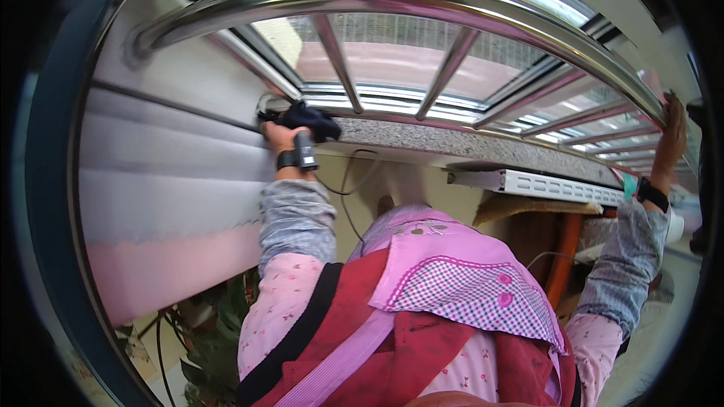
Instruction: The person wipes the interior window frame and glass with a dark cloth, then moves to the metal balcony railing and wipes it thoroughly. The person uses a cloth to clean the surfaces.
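Observation:
My left hand (284, 137) is closed on a dark cloth (313, 121) at the left end of the lower steel rail, beside the wall. A black strap with a small device (305, 150) sits on that wrist. At the far right, my right hand (671, 127) rests against the thick upper steel handrail (396, 0); its fingers are partly hidden behind the rail, so its grip is unclear. Metal bars (447, 73) join the upper and lower rails in front of the window.
A speckled stone sill (396, 134) runs under the bars. Below it are a white slotted metal piece (565, 187), a dark cable (346, 193) and an orange-brown wooden part (565, 257). A leafy plant (218, 345) stands lower left, by the pink and white wall (181, 265).

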